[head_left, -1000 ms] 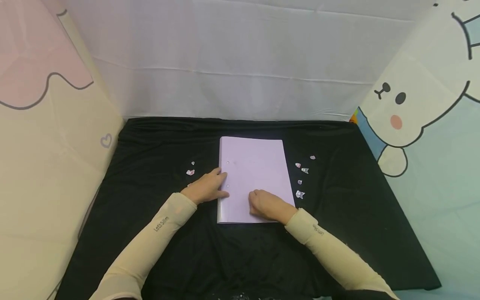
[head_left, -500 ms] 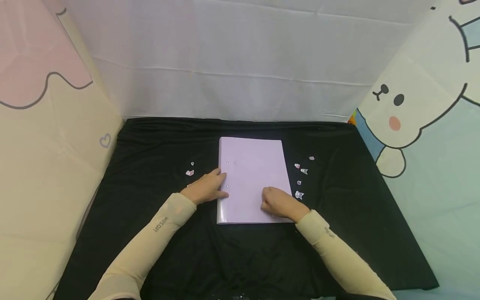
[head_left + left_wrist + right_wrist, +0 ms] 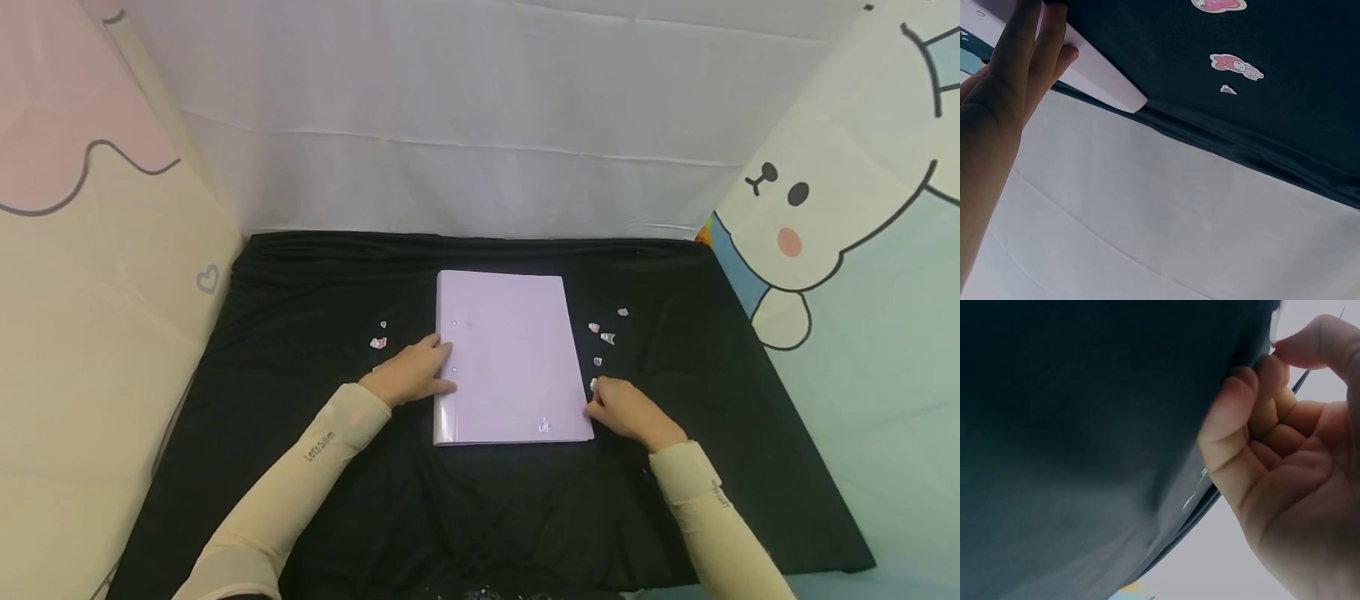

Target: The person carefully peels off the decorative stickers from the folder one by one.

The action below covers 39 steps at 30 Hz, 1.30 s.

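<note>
A lilac ring binder [image 3: 510,350] lies closed on the black cloth, its spine to the left. My left hand [image 3: 408,373] rests on the spine, fingers extended and thumb on the cover. A small pale sticker [image 3: 545,425] lies on the cover near its lower right corner. Just past the binder's right edge, my right hand [image 3: 633,412] has curled fingers, with thumb and index at a whitish sticker [image 3: 593,384] that they partly cover. In the right wrist view, the right hand [image 3: 1297,456] shows its thumb and index tips close together beside a white sliver.
Several small stickers [image 3: 608,338] lie on the black cloth [image 3: 675,367] right of the binder. Left of it are more, including a pink sticker [image 3: 378,342], also a pink character sticker [image 3: 1235,64] in the left wrist view. A white backdrop [image 3: 465,117] stands behind.
My right hand has moved right, off the binder cover to the sticker beside it, uncovering the pale sticker on the cover. My left hand stays on the spine.
</note>
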Available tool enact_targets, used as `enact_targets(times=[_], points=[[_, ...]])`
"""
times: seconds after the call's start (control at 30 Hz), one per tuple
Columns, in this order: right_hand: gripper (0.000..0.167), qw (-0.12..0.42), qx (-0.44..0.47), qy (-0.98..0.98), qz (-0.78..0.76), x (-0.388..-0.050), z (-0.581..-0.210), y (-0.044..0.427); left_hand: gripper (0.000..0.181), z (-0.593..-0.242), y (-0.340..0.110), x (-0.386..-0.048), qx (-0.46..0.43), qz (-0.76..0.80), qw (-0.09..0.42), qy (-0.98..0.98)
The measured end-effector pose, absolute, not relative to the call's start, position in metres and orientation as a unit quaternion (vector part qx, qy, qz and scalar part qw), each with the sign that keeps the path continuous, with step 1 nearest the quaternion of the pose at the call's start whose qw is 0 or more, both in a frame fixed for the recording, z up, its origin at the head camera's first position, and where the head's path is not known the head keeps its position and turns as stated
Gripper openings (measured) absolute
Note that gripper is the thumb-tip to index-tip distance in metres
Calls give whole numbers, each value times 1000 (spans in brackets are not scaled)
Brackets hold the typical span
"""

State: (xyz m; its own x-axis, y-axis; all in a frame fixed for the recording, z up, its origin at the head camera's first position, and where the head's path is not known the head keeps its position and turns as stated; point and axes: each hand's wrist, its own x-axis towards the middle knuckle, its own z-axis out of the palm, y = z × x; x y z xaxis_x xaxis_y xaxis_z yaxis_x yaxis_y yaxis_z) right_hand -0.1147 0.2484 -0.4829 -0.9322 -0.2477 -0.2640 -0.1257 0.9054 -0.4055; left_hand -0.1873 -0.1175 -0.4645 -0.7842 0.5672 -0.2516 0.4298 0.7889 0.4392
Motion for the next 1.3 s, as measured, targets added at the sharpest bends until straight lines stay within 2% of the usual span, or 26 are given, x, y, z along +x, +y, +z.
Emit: enact_targets(times=[0.33, 0.67, 0.93, 1.3], points=[[7, 130, -74, 976, -160, -108, -477, 287, 75, -466, -119, -186, 271, 189, 185, 925], [6, 115, -70, 977, -163, -105, -480, 296, 74, -469, -121, -187, 276, 187, 176, 926], [5, 85, -98, 978, -162, -108, -475, 279, 73, -466, -120, -188, 279, 186, 175, 926], [7, 76, -168, 963, -196, -109, -479, 219, 74, -465, -118, -187, 275, 183, 178, 927]])
